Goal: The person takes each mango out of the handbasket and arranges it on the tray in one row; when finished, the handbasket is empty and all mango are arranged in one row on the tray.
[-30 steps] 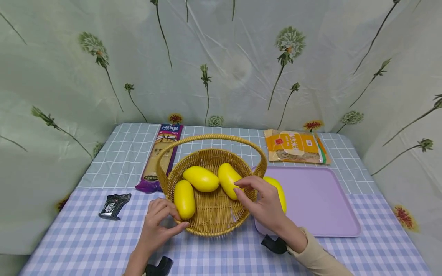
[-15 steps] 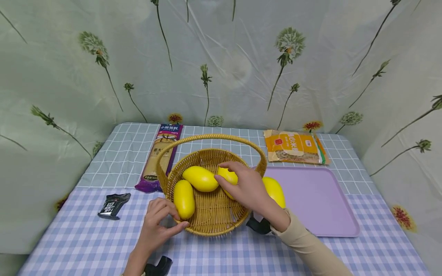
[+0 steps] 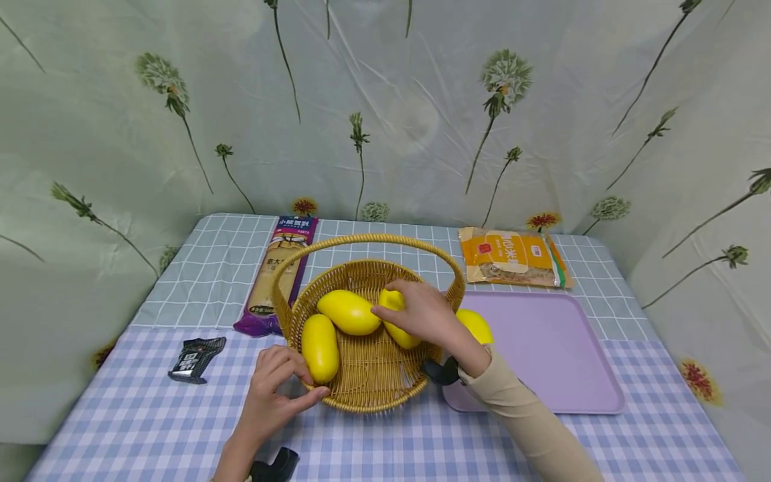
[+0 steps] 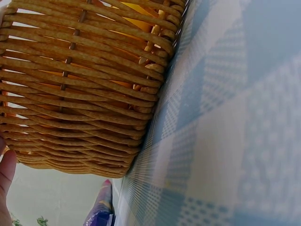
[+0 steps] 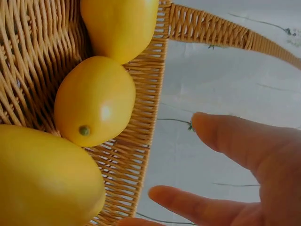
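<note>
A wicker basket [image 3: 373, 385] with an arched handle stands mid-table and holds three yellow mangoes. One mango [image 3: 320, 348] lies at the left wall, another [image 3: 349, 312] at the back, and a third [image 3: 399, 335] on the right. My left hand [image 3: 274, 388] grips the basket's front-left rim, thumb along the rim. In the left wrist view the woven wall [image 4: 80, 94] fills much of the picture. My right hand [image 3: 427, 314] is over the right mango, partly hiding it. Its thumb and fingers [image 5: 235, 136] are spread apart in the right wrist view, with mangoes [image 5: 96, 103] beside them.
Right of the basket is a lilac tray [image 3: 554, 355] with one more mango [image 3: 476, 326] on its left side. A pasta pack [image 3: 280, 268] lies behind left, an orange food bag [image 3: 515, 258] behind right. A small black packet [image 3: 195, 359] lies at left.
My right hand has moved left and over the basket, above the right mango, covering part of it. The left hand stays at the rim, and the basket keeps its place.
</note>
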A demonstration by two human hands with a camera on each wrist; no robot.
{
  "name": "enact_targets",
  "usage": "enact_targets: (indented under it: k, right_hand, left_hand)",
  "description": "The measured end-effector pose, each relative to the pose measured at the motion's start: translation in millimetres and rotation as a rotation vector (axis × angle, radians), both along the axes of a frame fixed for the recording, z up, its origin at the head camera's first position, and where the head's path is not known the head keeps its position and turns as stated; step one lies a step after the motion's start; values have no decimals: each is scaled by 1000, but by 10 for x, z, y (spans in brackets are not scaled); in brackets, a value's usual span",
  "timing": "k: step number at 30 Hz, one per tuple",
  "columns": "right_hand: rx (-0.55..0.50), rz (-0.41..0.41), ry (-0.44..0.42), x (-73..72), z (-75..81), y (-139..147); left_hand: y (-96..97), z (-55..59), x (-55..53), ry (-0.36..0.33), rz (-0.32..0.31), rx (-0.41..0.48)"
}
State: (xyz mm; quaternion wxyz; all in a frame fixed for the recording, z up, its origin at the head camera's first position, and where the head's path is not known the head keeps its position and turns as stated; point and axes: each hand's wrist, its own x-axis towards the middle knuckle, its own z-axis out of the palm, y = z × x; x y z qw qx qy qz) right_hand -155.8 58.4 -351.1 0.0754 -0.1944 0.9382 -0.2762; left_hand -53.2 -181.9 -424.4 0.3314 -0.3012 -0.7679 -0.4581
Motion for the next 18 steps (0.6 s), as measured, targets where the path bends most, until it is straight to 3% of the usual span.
enact_targets:
  k: [18]
  right_hand:
    - [124, 76, -11, -230, -136, -10]
  left_hand:
    - [2, 9, -1, 9, 10, -6]
